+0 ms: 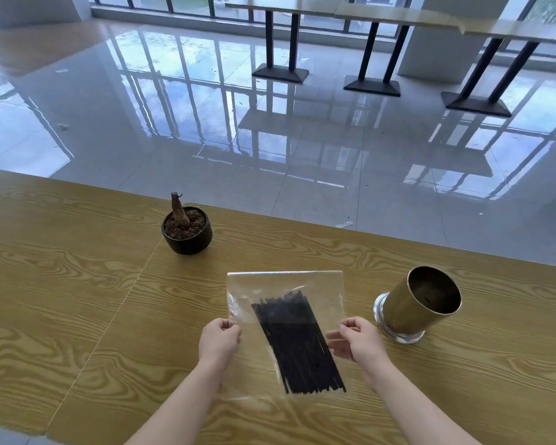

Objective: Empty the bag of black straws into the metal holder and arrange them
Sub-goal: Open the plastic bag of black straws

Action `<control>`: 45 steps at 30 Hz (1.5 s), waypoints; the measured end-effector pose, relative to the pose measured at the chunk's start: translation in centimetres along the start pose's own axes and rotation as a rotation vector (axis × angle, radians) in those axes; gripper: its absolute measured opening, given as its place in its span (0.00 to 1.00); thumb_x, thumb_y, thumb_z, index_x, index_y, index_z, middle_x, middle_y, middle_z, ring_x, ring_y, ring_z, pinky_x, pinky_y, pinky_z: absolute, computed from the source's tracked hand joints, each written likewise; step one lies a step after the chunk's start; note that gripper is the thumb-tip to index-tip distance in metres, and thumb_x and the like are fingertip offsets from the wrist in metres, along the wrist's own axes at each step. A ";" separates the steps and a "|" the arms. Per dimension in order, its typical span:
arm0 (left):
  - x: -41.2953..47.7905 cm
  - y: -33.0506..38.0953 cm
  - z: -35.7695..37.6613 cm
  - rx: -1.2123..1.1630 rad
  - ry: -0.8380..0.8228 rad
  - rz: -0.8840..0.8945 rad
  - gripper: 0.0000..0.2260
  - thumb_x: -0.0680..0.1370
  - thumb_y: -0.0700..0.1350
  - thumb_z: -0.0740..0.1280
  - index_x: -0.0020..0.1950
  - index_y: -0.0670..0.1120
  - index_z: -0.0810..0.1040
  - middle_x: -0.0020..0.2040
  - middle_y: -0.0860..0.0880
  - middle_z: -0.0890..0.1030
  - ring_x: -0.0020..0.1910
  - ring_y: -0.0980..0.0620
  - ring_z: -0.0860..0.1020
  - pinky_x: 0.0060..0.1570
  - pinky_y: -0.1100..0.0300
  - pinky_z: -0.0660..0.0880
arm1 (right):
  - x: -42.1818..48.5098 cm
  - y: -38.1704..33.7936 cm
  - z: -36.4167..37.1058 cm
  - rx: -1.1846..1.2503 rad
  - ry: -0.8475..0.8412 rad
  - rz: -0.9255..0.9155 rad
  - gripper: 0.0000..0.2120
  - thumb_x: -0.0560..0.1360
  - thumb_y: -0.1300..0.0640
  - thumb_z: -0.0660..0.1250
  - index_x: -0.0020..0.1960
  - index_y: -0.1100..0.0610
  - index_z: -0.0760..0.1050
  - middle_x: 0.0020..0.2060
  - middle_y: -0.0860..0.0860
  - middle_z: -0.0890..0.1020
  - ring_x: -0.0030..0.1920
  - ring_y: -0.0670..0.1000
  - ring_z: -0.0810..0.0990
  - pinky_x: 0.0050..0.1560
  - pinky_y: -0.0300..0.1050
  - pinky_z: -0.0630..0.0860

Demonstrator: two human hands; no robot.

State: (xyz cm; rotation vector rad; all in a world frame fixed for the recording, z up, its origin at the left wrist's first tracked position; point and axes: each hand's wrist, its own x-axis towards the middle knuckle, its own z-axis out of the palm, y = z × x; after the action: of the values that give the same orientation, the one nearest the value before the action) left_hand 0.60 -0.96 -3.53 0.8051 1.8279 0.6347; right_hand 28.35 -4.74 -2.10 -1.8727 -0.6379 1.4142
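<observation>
A clear plastic bag lies over the wooden table in front of me, with a bundle of black straws inside it, slanting from upper left to lower right. My left hand pinches the bag's left edge. My right hand pinches its right edge. The metal holder stands to the right of the bag, a shiny cylinder on a round base, its open mouth showing no straws inside.
A small black pot with soil and a bare stump stands behind the bag to the left. The wooden table ends just beyond it, with a glossy tiled floor and other tables farther off.
</observation>
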 end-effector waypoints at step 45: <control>-11.8 10.8 -2.3 -0.548 -0.664 0.421 0.20 0.82 0.30 0.55 0.68 0.45 0.77 0.60 0.38 0.83 0.57 0.36 0.82 0.51 0.42 0.81 | -9.8 -13.6 5.3 -0.435 0.123 -1.153 0.03 0.76 0.56 0.72 0.44 0.51 0.84 0.40 0.43 0.84 0.41 0.43 0.83 0.40 0.40 0.80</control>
State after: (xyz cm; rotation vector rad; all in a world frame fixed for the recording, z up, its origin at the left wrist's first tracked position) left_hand 4.36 -3.24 12.06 0.8860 0.8279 0.9434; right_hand 20.78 -2.02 13.57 -1.3814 -1.6900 0.4075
